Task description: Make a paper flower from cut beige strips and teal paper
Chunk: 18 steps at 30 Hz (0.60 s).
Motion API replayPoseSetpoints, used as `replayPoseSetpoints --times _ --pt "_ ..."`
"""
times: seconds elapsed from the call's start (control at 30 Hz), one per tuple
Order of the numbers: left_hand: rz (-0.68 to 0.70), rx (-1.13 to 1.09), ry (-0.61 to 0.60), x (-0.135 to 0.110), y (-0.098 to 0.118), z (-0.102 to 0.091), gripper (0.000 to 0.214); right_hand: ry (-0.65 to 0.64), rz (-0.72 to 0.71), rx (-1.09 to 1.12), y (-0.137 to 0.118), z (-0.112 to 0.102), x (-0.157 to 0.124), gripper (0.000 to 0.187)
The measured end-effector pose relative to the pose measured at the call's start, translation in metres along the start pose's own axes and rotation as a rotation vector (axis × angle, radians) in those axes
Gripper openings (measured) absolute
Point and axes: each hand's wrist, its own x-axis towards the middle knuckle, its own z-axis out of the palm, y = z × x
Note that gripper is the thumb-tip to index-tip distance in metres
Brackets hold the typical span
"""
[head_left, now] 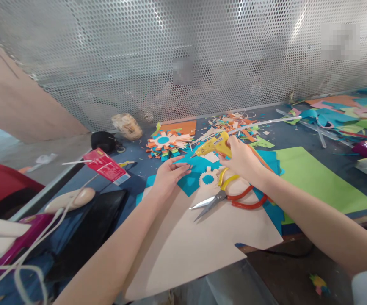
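Observation:
My right hand (241, 161) is closed around a yellow glue gun (214, 146) whose nozzle points left, with a long clear glue stick (266, 123) trailing out behind it. My left hand (169, 174) lies on a teal paper sheet (189, 180), fingers stretched out and apart. A small cream gear-shaped cutout (207, 178) lies between the hands. Orange-handled scissors (224, 198) rest on a large cream sheet (202, 237) just below my right hand.
A layered paper flower (166, 143) lies beyond the hands, with paper scraps (234, 123) beside it. A green sheet (313, 178) covers the right. A red packet (105, 165), a black object (103, 141) and a white cord (43, 237) sit left. Perforated metal screen (183, 51) stands behind.

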Motion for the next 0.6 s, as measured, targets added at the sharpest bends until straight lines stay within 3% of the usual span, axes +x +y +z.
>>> replayPoseSetpoints --times 0.6 --pt "0.007 -0.007 0.017 0.0015 -0.0017 -0.0020 0.041 -0.001 -0.024 -0.014 0.0033 0.0033 -0.0003 0.021"
